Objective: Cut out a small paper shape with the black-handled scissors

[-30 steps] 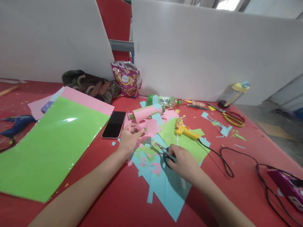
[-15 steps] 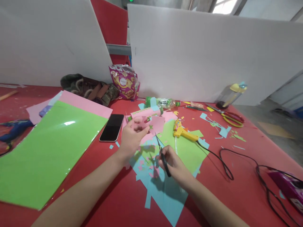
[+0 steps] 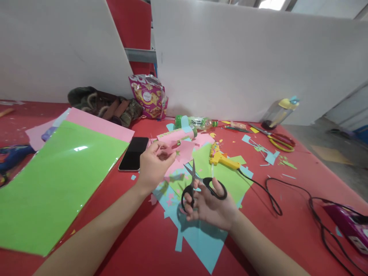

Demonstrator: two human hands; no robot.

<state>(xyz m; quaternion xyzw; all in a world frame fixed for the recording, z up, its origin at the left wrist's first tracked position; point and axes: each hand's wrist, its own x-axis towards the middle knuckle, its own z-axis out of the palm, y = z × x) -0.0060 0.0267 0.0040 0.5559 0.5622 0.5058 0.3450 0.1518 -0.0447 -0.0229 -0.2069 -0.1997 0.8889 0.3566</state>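
Observation:
My left hand [image 3: 156, 163] pinches a piece of pink paper [image 3: 185, 150] over the middle of the table, with a small green shape by the fingertips. Black-handled scissors [image 3: 194, 175] are in my right hand [image 3: 214, 205], fingers through the loops and blades spread apart, tips pointing at the pink paper without touching it. Below both hands lie a blue sheet [image 3: 198, 241] and a green sheet [image 3: 235, 188], strewn with pink cut-outs. Just behind the paper rests a pink-wrapped tube [image 3: 176, 135].
A yellow glue gun [image 3: 225, 161] lies right of my hands, its black cord running to a purple power strip [image 3: 346, 226]. Leftward are a phone [image 3: 133, 154] and wrapped green paper [image 3: 66, 180]. A snack bag [image 3: 149, 96], a plastic bottle [image 3: 198, 122] and red-yellow scissors [image 3: 280, 142] sit behind.
The scissors in my right hand have turned and their blades have opened; the palm now faces up more. My left hand keeps the pink paper. The view has shifted slightly.

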